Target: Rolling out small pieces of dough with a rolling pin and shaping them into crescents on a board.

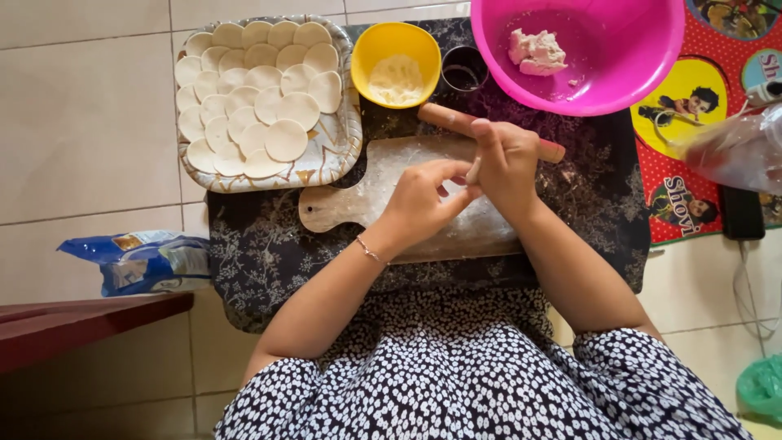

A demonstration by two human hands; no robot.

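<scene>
A small piece of dough (472, 169) is pinched between the left hand (423, 200) and the right hand (507, 163), both narrowly closed on it above the floured wooden board (366, 204). The board lies on a dark patterned cloth (261, 253) spread on the tiled floor (81, 122). Just behind the hands a wooden rolling pin (444, 118) is laid slantwise across the far edge of the board, partly hidden by the right hand. At the far left, a patterned tray (338, 155) filled with overlapping round dough discs (286, 140) is set touching the board's handle end. Beyond the pin a yellow bowl (396, 41) of flour and a small dark cup (464, 68) are placed side by side, and to the right of them a large pink basin (619, 73) holding a lump of dough (536, 50). On the right, a red printed mat (692, 212) and a clear plastic bag (737, 151) are seen. A blue packet (142, 261) lies on the tiles at the near left, beside a dark red wooden edge (90, 322). Open cloth is left at the right of the board and on its near side, toward the lap.
</scene>
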